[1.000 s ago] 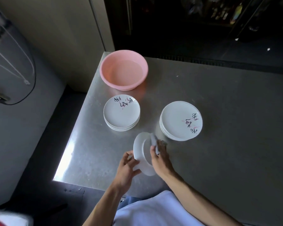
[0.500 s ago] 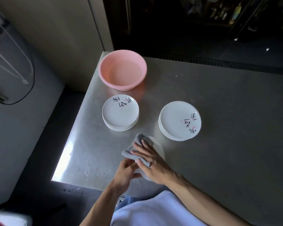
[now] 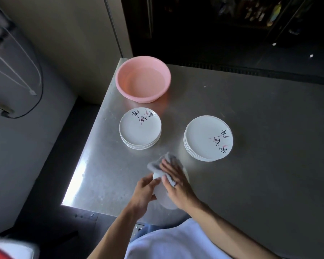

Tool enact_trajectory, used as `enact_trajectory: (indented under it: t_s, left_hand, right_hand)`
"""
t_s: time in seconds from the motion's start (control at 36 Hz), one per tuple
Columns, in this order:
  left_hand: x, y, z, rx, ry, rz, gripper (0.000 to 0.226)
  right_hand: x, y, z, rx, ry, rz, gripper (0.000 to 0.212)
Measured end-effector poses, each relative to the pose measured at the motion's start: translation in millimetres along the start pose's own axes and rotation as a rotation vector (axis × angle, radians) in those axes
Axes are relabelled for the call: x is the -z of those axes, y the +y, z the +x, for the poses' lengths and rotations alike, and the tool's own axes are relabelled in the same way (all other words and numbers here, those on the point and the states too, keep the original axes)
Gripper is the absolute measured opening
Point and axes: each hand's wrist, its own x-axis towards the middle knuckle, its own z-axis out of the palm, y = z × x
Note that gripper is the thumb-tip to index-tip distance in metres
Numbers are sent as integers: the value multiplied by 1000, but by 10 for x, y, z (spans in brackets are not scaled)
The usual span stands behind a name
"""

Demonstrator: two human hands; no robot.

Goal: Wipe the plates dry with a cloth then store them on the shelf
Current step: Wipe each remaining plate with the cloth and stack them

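Drying is the step in hand. The left hand (image 3: 144, 193) grips the near-left rim of a small white round plate (image 3: 164, 200), fingers curled round its edge, and holds it tilted over the front of the brushed steel tabletop (image 3: 251, 146). The right hand (image 3: 176, 184) lies flat with fingers extended, pressing a crumpled grey cloth (image 3: 156, 162) onto the plate's upper face; it clasps nothing.

Recommended procedure: maintain a firm rim grip, sweep the cloth in circles from centre to rim, then turn the plate and wipe the underside. Refold to a dry patch if the cloth smears.

The left stack of white printed plates (image 3: 140, 130) and the right stack of white printed plates (image 3: 208, 138) stand well apart behind. A pink plastic basin (image 3: 143, 81) stands at the far-left corner. Which stack is already dry cannot be told.
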Motion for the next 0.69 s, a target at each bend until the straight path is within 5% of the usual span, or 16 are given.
enact_trajectory:
  t_s: [0.11,0.31,0.39,0.5,0.61,0.69]
  left_hand:
    - [26,-3,-12,8,-11,-25,21]
    - [0,-41,4,0,-48,-10,23]
    - [16,-38,-5,6,-92,-111,24]
    - [1,-73,-13,11,-59,-262,11]
    - [20,-61,8,34,49,-223,18]
    - [20,22,-2,17,16,-67,25]
  right_hand:
    - [120,71,199,-512,92,-61,66]
    - [90,-85,-87,250,-139,-39,47]
    - [46,40,-66,102,-13,-95,47]
    - [107,1,111,-511,40,27,70]
    - [103,-79,99,-405,-18,69,60]
    - [127,-219,41,-64,-130,62,50]
